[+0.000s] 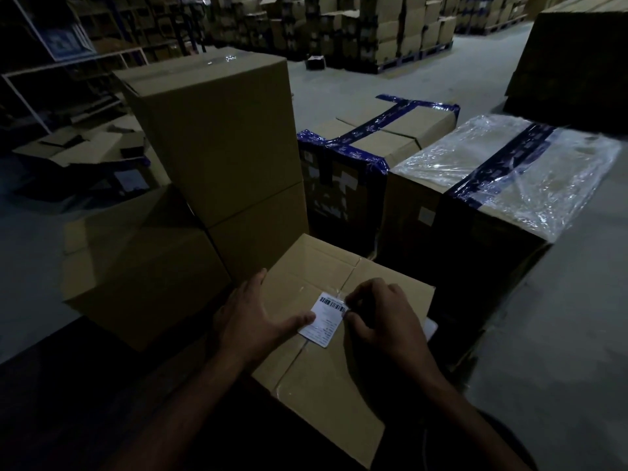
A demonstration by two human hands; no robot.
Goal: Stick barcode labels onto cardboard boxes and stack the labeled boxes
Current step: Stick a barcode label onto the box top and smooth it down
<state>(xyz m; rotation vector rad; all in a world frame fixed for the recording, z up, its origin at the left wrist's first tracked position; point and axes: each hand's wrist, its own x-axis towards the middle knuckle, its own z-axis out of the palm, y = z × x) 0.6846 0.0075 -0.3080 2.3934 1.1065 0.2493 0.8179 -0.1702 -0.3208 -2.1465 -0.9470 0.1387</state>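
The nearest cardboard box (339,334) is sitting closed in front of the person, its top flaps sealed with clear tape along the middle seam. A white barcode label (324,317) is lying on that top, right over the seam, with its barcode strip toward the far edge of the box.

The left hand (251,317) is resting flat on the box's left side, fingers straight and spread, the thumb (299,321) pressing down on the label's left edge. The right hand (384,321) is sitting on the box just right of the label, its fingers (353,300) curling in toward the label's right edge near the barcode; they are touching or pinching that edge, but the dim light is making it hard to tell which.

Just beyond the box, on its left, a stack of plain cardboard boxes (224,158) is standing two high, and a lower plain box (142,266) is sitting to the left of that stack. Beyond the near box on the right, a box bound with blue tape (373,141) is sitting, and beside that a box wrapped in clear plastic film (503,171) with a blue tape band across it. Far behind, pallets of stacked cartons (373,28) are filling the back of the warehouse floor (560,334).
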